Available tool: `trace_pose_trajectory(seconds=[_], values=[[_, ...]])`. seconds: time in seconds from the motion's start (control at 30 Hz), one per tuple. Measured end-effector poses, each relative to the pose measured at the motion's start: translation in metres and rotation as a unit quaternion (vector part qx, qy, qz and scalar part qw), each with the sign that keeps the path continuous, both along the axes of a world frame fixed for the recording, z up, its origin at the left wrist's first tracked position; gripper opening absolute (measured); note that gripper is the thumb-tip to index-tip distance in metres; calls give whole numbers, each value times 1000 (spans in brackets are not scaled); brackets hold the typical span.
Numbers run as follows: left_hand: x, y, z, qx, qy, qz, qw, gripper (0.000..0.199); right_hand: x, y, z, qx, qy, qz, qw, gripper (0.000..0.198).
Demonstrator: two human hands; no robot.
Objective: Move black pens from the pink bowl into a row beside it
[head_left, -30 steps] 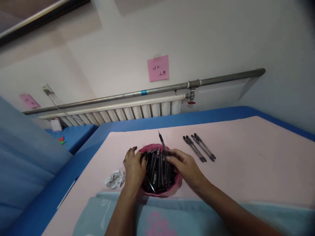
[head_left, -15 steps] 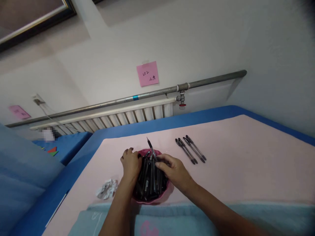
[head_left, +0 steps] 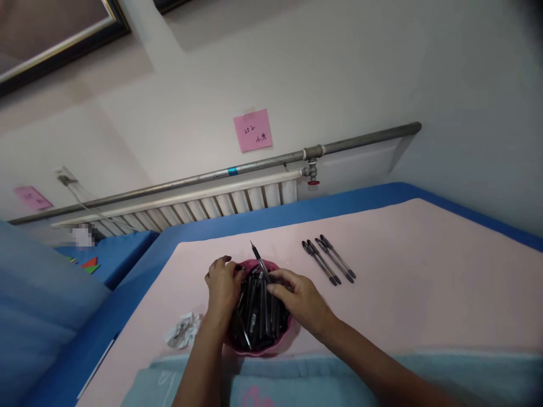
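A pen (head_left: pixel 259 257) without a cap is pinched in my right hand (head_left: pixel 301 297), its tip pointing up and away over the far rim of a pink basket (head_left: pixel 271 349). The basket holds many dark pens and pen parts (head_left: pixel 257 314). My left hand (head_left: pixel 223 285) is at the basket's left rim, thumb and forefinger closed together at a small dark piece too small to make out. To the right, several capped black pens (head_left: pixel 327 260) lie side by side on the pink table cover (head_left: pixel 407 282).
Crumpled white paper (head_left: pixel 184 330) lies left of the basket. A light blue cloth (head_left: pixel 322 381) runs along the near edge. Beyond the blue table edge (head_left: pixel 360 198) are a radiator (head_left: pixel 246 200), a pipe (head_left: pixel 365 137) and the wall. Blue fabric (head_left: pixel 38 305) hangs at the left.
The pen in my right hand has shifted slightly down and left. A slim clear piece now shows among the pens near the basket's lower left. My left hand has barely moved.
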State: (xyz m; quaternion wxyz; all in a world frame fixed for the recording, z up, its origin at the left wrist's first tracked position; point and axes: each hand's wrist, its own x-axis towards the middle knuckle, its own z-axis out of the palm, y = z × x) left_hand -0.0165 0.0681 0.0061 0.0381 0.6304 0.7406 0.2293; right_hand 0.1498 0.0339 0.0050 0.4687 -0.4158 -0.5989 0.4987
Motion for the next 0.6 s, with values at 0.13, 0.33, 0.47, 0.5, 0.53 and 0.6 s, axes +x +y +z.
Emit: trace_pose_trajectory(seconds=[0.13, 0.33, 0.47, 0.5, 0.53, 0.6], values=[[-13, -4, 4, 29, -203, -31, 978, 17, 0, -1, 2, 1, 2, 2, 1000, 21], [-23, -6, -2, 37, -331, -32, 942, 33, -1, 2, -4, 5, -11, 2, 1000, 21], [-26, -9, -1, 33, -401, -34, 915, 41, -1, 3, -8, 13, -8, 4, 1000, 20], [-27, -10, 1, 29, -426, -37, 904, 41, -1, 3, -8, 14, -8, 6, 1000, 21], [-28, -12, 2, 24, -451, -40, 891, 40, -1, 3, -8, 14, -8, 9, 1000, 21], [-31, -16, 6, 19, -481, -43, 875, 38, -1, 3, -7, 11, -6, 11, 1000, 22]])
